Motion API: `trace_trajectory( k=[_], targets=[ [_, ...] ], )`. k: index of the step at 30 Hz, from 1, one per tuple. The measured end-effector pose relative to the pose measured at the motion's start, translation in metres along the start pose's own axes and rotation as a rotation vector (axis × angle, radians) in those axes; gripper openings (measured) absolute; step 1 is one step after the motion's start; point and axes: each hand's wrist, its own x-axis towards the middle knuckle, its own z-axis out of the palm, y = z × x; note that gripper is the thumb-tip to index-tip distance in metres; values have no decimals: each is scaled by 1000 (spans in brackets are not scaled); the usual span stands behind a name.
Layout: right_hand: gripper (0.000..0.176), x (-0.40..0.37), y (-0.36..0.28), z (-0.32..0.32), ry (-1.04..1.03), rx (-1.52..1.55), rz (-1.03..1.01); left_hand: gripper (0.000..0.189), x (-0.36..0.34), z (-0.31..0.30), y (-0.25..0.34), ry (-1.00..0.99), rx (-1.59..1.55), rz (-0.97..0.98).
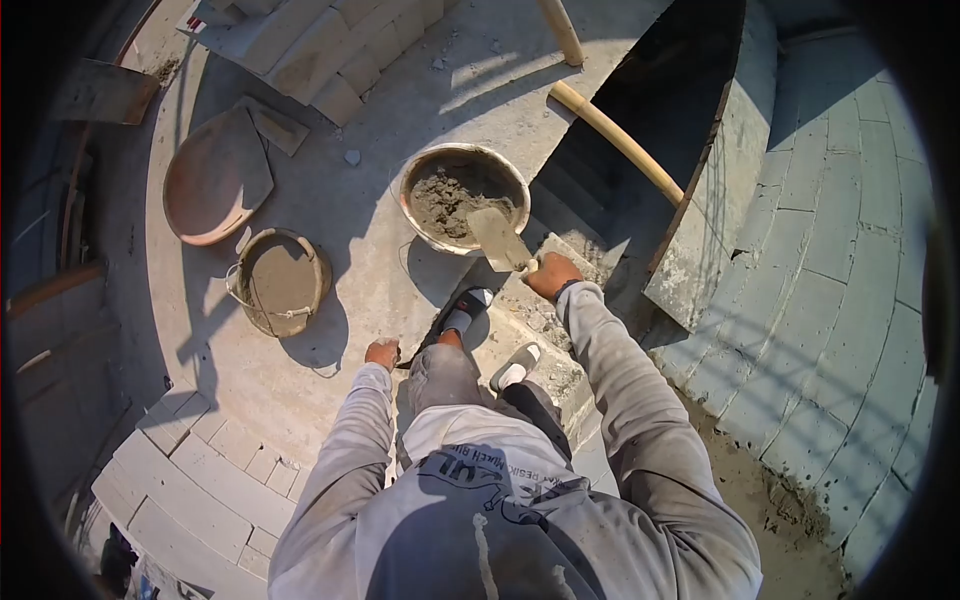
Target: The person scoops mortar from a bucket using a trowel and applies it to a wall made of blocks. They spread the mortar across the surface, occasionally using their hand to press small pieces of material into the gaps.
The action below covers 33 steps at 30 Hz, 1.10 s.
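Note:
My right hand (555, 276) is closed around the handle of a trowel (494, 236). The flat, mortar-grey blade reaches over the near right rim of a round basin (408, 212). Lumpy grey mortar (448, 200) lies inside that basin, and the blade covers part of it. My left hand (382, 352) hangs low beside my left knee with its fingers curled. A dark edge shows next to it, but I cannot make out whether the fingers hold anything. Left of my hands stands a bucket (322, 290) with a rope handle, holding smooth grey liquid.
A wide, shallow basin (195, 190) and a flat board (277, 127) lie at the left. Pale blocks (320, 60) are stacked behind. Bamboo poles (620, 140) cross beside a dark stair opening (640, 110). A block wall (840, 250) rises at right; more blocks (190, 510) lie lower left.

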Motion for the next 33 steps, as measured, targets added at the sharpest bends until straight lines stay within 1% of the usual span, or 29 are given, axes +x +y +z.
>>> trace_trajectory(
  k=[1,2,4,5,6,8,9,10,12,13,15,16,17,18,19,20,21,23,24,25,26,28,29,30,31,33],
  targets=[
    [39,10,3,-1,82,-269,-19,20,6,14,1,-8,3,34],
    [39,17,2,-1,81,-272,-15,19,10,26,0,-16,8,62],
    [28,33,-5,1,260,-370,6,27,23,38,2,-165,28,96],
    [25,52,-4,5,342,-426,-3,30,-2,47,31,-147,52,73],
    [25,67,-7,5,337,-426,-5,30,-1,51,33,-144,52,69],
    [24,102,-15,4,330,-484,-21,33,8,55,35,-186,-1,158],
    [25,122,-18,8,303,-540,-49,33,10,53,35,-198,-77,158],
    [25,138,-18,13,302,-540,-54,33,10,50,33,-194,-78,158],
    [26,150,-31,18,213,-527,-100,26,10,37,25,-93,-199,174],
    [28,150,-35,19,180,-473,-96,27,8,28,20,-53,-221,146],
    [29,157,-21,34,186,-420,-93,32,41,-4,-35,-19,-76,136],
    [29,157,-11,37,200,-371,-83,32,41,-19,-47,-14,-75,69],
    [36,148,-4,37,198,-333,-107,32,40,-28,-57,-11,-74,4],
    [36,143,4,43,203,-334,-111,31,34,-33,-63,39,-27,-20],
    [40,142,13,52,254,-329,-130,30,37,-41,-78,45,-5,-36],
    [44,143,18,56,306,-322,-150,30,36,-44,-76,53,17,-51],
    [44,146,22,58,313,-317,-156,30,38,-44,-73,60,18,-42],
    [50,147,26,64,347,-298,-157,26,29,-41,-65,105,-82,-46],
    [50,145,29,66,349,-290,-161,26,26,-38,-56,112,-77,-41],
    [50,140,33,67,394,-201,-200,27,24,-32,-46,103,-88,14],
    [49,136,37,66,443,-113,-239,27,22,-24,-32,91,-100,73],
    [50,126,44,63,495,-59,-269,29,10,-8,-1,67,-129,73],
    [48,123,45,59,440,-40,-279,29,11,-3,9,9,-137,100],
    [47,119,46,55,382,-23,-284,30,9,-1,15,-53,-142,121],
    [47,118,43,54,430,-15,-267,35,19,0,9,-89,-33,174],
    [45,113,26,42,454,-16,-269,35,20,4,18,-88,6,173]
  ],
)
